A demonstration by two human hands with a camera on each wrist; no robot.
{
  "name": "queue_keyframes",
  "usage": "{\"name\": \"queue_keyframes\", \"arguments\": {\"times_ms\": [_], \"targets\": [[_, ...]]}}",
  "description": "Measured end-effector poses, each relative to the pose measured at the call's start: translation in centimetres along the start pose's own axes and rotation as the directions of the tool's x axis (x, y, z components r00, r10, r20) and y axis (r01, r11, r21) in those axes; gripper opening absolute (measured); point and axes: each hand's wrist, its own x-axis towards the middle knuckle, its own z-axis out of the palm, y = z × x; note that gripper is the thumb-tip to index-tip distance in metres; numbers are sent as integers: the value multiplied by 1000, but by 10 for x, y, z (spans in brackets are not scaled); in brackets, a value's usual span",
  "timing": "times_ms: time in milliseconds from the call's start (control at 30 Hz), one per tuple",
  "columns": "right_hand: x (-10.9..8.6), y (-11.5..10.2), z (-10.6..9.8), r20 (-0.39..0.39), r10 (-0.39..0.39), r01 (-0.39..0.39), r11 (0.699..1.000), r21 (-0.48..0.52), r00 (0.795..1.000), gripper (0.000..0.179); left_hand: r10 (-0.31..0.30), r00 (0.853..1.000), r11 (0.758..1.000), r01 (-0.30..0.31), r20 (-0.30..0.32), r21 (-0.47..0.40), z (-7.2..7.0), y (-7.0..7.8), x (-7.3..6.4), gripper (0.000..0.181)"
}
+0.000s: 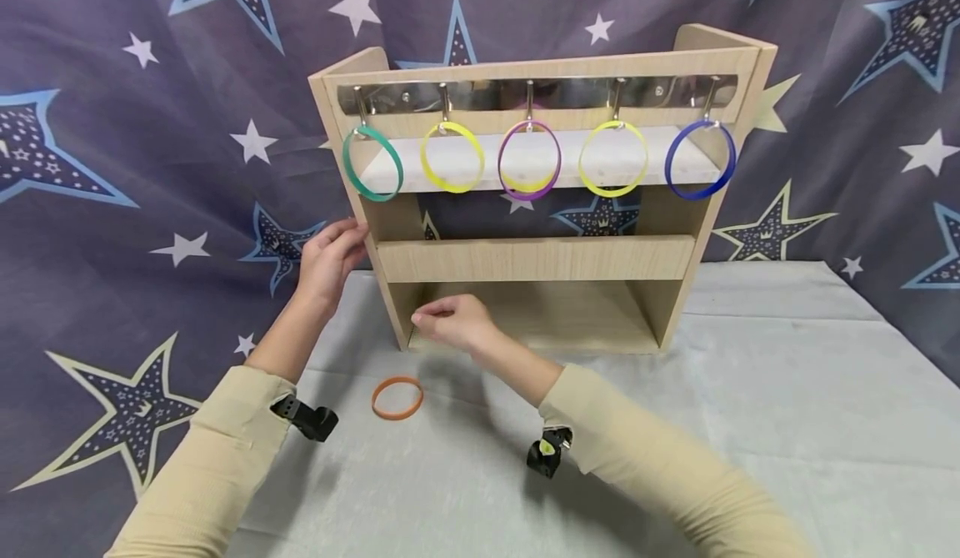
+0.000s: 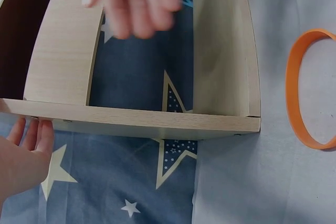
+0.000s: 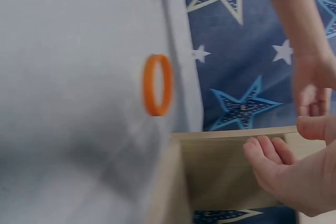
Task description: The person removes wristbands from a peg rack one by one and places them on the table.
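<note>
My left hand [image 1: 326, 262] touches the left side panel of a wooden rack [image 1: 536, 259] with its fingertips; in the left wrist view those fingers [image 2: 39, 139] press against the panel's outer face. My right hand [image 1: 457, 322] hovers in front of the rack's lower left part, fingers loosely bent, holding nothing. An orange silicone wristband [image 1: 374, 405] lies on the cloth below both hands. From the rack's metal hooks hang a green wristband [image 1: 347, 163], two yellow ones, a purple wristband [image 1: 500, 166] and a blue wristband [image 1: 667, 166]. A yellow arc shows behind the purple one.
A metal hook strip [image 1: 480, 95] runs across the rack's top, with a white shelf [image 1: 555, 148] behind the bands. Pale cloth [image 1: 787, 424] covers the table. A star-patterned curtain [image 1: 97, 233] hangs behind and on the left.
</note>
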Motion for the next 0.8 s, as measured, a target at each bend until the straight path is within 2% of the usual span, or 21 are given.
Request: {"name": "queue_keyframes", "arguments": {"times_ms": [300,600,800], "targets": [[-7,-36,-14,13,-7,6,999,51,1000,32,-1,1000,1000,1,-4,20,0,0,0,11],[-10,-53,-19,15,-57,56,995,84,998,35,-13,1000,1000,13,-4,21,-1,1,0,14],[-10,-56,-19,-7,-126,126,992,16,992,33,-18,1000,999,18,-6,43,-1,1,0,22]]}}
